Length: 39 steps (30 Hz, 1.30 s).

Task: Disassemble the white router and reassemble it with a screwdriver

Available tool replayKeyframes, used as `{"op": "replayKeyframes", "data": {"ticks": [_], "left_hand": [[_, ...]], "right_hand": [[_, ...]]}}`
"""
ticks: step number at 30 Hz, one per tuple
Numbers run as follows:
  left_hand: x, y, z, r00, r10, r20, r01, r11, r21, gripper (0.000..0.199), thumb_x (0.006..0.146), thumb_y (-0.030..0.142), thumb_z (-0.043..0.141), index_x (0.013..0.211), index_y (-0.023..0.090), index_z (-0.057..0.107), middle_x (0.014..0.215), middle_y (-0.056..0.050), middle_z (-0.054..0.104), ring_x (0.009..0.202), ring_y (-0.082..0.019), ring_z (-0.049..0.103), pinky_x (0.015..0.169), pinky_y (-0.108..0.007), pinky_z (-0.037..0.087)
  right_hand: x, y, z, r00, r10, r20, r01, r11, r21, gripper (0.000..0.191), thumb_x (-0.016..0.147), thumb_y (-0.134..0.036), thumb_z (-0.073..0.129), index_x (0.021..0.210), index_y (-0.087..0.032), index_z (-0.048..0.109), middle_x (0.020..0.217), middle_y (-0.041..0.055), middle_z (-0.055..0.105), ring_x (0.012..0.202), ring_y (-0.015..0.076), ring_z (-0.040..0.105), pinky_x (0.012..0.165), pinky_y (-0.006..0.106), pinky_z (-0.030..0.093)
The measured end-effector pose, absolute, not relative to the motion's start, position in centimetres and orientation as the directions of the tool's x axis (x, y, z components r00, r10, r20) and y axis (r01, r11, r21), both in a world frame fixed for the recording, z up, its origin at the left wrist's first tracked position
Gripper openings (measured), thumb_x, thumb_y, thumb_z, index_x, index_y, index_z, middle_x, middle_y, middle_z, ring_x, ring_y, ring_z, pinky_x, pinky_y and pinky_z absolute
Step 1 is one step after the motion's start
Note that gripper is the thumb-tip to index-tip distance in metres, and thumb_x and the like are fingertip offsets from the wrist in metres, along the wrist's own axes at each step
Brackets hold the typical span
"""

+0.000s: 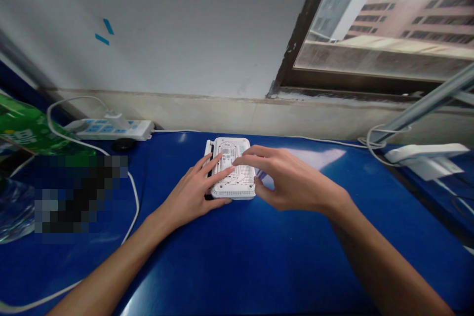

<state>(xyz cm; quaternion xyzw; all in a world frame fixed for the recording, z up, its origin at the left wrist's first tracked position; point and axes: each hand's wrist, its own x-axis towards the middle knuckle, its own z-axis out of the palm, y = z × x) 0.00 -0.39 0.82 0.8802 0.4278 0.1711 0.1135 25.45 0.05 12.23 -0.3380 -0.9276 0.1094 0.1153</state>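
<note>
While two bare hands lie over it, a white plastic router [233, 192] sits upside down near the middle of a glossy blue tabletop [237, 266], its perforated underside and label facing up. The left hand [192, 190] is spread, with its fingers on the router's face and its thumb at the near edge. The right hand [292, 177] is arched, with its forefinger resting on the face and its thumb beside the right edge; whether it pinches cannot be told.

Behind the table rises a white wall [166, 34] with a beige lower band, marked by two blue tape strips [103, 32]. At upper right, a dark-framed window [377, 24] shows a pink multi-storey building [414, 22].

Counted along the table are one white power strip [109, 129] with blue switches, one white plug [116, 120] in it, and one white clamp-like fixture [425, 158] below a grey metal tube [425, 101]. White cable [129, 197] runs along the left.

Two containers stand at left: a green printed package [31, 131] and a clear plastic bottle [15, 210]. Their contents cannot be told.
</note>
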Motion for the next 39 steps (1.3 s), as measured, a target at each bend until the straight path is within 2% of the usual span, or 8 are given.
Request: {"op": "replayKeyframes", "data": {"ticks": [5,8,11,16,20,26,32,39], "left_hand": [[0.0,-0.3,0.9,0.572,0.795,0.205,0.710,-0.604,0.362,0.075,0.089,0.056,0.069,0.155,0.044,0.036,0.169,-0.001,0.020,0.153,-0.036,0.021,0.118,-0.061,0.033],[0.0,-0.3,0.9,0.573,0.794,0.206,0.707,-0.605,0.366,0.075,0.089,0.055,0.070,0.155,0.044,0.036,0.169,0.000,0.019,0.153,-0.036,0.021,0.118,-0.061,0.033],[0.0,-0.3,0.8,0.576,0.789,0.214,0.702,-0.611,0.365,0.075,0.089,0.055,0.070,0.155,0.043,0.036,0.169,-0.001,0.020,0.154,-0.035,0.021,0.119,-0.061,0.032],[0.1,-0.4,0.9,0.577,0.794,0.194,0.712,-0.605,0.358,0.075,0.089,0.056,0.068,0.155,0.042,0.035,0.169,-0.002,0.019,0.154,-0.036,0.019,0.118,-0.063,0.033],[0.0,-0.3,0.8,0.573,0.793,0.205,0.705,-0.605,0.370,0.075,0.088,0.056,0.069,0.155,0.043,0.037,0.169,-0.001,0.020,0.154,-0.036,0.021,0.118,-0.063,0.033],[0.0,-0.3,0.8,0.572,0.795,0.203,0.709,-0.604,0.365,0.074,0.088,0.058,0.068,0.154,0.042,0.038,0.169,-0.001,0.021,0.153,-0.037,0.021,0.117,-0.063,0.033],[0.0,-0.3,0.8,0.571,0.795,0.205,0.712,-0.603,0.359,0.074,0.088,0.059,0.068,0.154,0.041,0.039,0.169,-0.002,0.020,0.154,-0.036,0.021,0.118,-0.061,0.033],[-0.5,-0.1,1.3,0.593,0.789,0.159,0.694,-0.601,0.396,0.075,0.089,0.056,0.069,0.155,0.043,0.035,0.169,0.000,0.021,0.154,-0.035,0.022,0.118,-0.061,0.033]], "right_hand": [[25.4,0.1,12.1,-0.704,0.700,0.119,0.656,0.706,-0.267,0.023,0.101,-0.023,0.054,0.119,-0.017,0.065,0.094,0.0082,0.069,0.076,0.0169,0.062,0.065,0.028,0.041],[25.5,0.1,12.1,-0.726,0.677,0.119,0.632,0.726,-0.272,0.031,0.096,-0.012,0.054,0.124,-0.018,0.064,0.104,0.0094,0.068,0.082,0.0173,0.063,0.067,0.028,0.042],[25.5,0.0,12.2,-0.747,0.651,0.133,0.604,0.749,-0.272,0.040,0.092,-0.015,0.060,0.131,-0.020,0.060,0.116,0.0115,0.066,0.088,0.0190,0.065,0.071,0.029,0.044],[25.3,0.1,11.9,-0.705,0.701,0.104,0.658,0.702,-0.271,0.029,0.102,-0.022,0.052,0.128,-0.020,0.062,0.099,0.0086,0.070,0.079,0.0175,0.064,0.067,0.029,0.043],[25.4,0.0,12.1,-0.742,0.662,0.106,0.619,0.737,-0.272,0.042,0.092,-0.010,0.056,0.133,-0.019,0.059,0.113,0.0103,0.068,0.087,0.0187,0.066,0.072,0.029,0.047],[25.5,0.0,11.8,-0.708,0.698,0.106,0.665,0.710,-0.232,0.042,0.094,-0.019,0.062,0.136,-0.023,0.059,0.115,0.0113,0.068,0.088,0.0207,0.068,0.074,0.031,0.050],[25.7,0.2,11.9,-0.732,0.678,0.071,0.636,0.716,-0.289,0.056,0.091,-0.004,0.059,0.142,-0.027,0.054,0.112,0.0092,0.070,0.089,0.0192,0.069,0.072,0.027,0.051],[26.9,0.2,13.5,-0.722,0.672,0.165,0.578,0.718,-0.388,0.050,0.093,-0.009,0.061,0.140,-0.026,0.056,0.118,0.0092,0.070,0.095,0.0191,0.070,0.076,0.027,0.055]]}}
